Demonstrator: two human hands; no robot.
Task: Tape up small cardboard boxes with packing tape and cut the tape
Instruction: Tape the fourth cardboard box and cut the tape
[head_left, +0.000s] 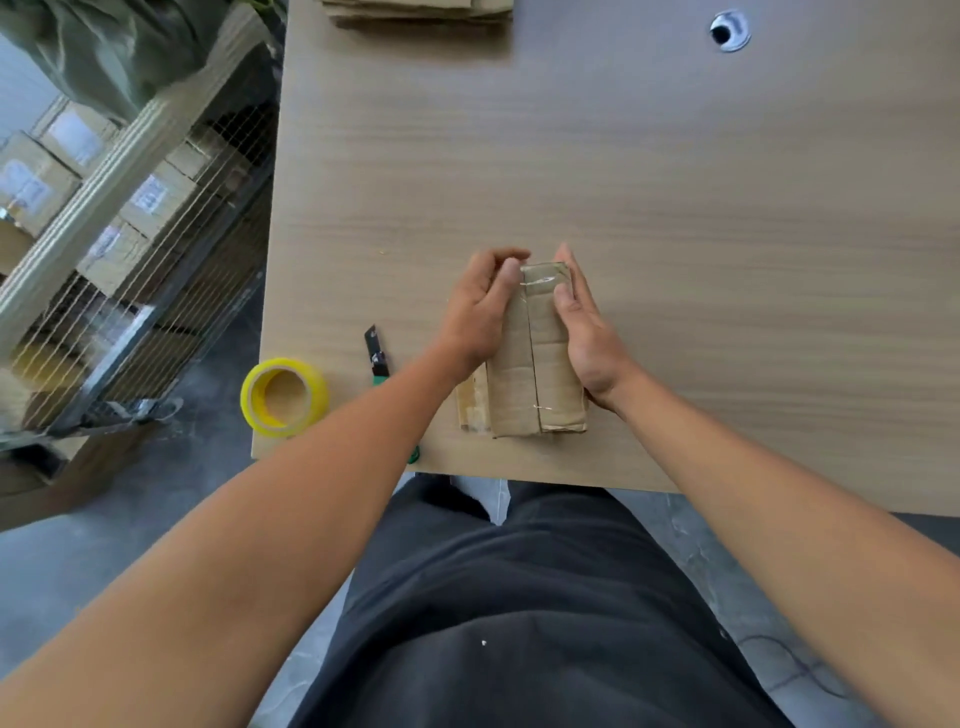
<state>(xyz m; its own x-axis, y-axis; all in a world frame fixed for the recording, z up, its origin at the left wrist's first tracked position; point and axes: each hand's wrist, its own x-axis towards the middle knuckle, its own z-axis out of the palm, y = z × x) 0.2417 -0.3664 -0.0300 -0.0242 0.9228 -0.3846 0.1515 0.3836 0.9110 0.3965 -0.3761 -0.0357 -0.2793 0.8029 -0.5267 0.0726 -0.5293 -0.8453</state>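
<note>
Camera spot: on the person's head, above the desk (675, 208).
Looks: forward and down, over both arms and the lap.
How near: close to the desk's near edge.
Other views: only this one.

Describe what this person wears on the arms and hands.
Nothing covers them: the left hand and right hand are bare, without gloves, rings or a watch, and both forearms are uncovered to the picture's edge. No sleeve shows. Below are dark trousers.
</note>
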